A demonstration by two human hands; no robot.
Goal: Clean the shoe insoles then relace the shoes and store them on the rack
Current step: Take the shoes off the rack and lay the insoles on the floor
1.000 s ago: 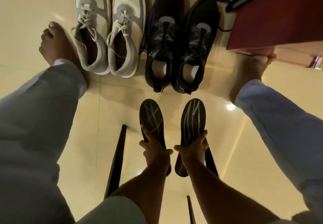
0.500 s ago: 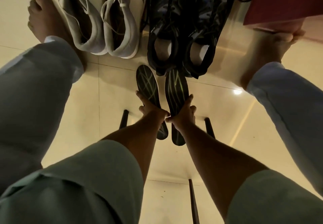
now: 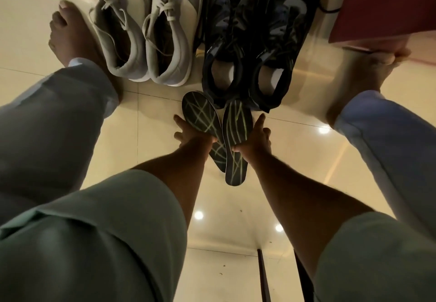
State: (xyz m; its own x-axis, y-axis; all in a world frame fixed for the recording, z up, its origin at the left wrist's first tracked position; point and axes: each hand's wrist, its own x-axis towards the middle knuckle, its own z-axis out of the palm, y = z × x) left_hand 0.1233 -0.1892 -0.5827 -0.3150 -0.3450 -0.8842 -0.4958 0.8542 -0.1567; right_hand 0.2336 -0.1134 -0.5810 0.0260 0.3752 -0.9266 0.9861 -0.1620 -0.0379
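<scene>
The left hand (image 3: 191, 136) grips the left insole (image 3: 200, 113) and the right hand (image 3: 256, 140) grips the right insole (image 3: 236, 132). Both insoles point toward the black shoes (image 3: 250, 49), their tips just before the heels. The grey shoes (image 3: 146, 33) stand left of the black shoes, on the floor (image 3: 151, 122).

— Where do your insoles sit?
— One under each set of fingers, left insole (image 3: 200, 113) touching the right insole (image 3: 236, 136).
— Beyond your fingertips?
— Two shoes (image 3: 250, 49) just ahead; another pair (image 3: 146, 42) to their left.
</scene>
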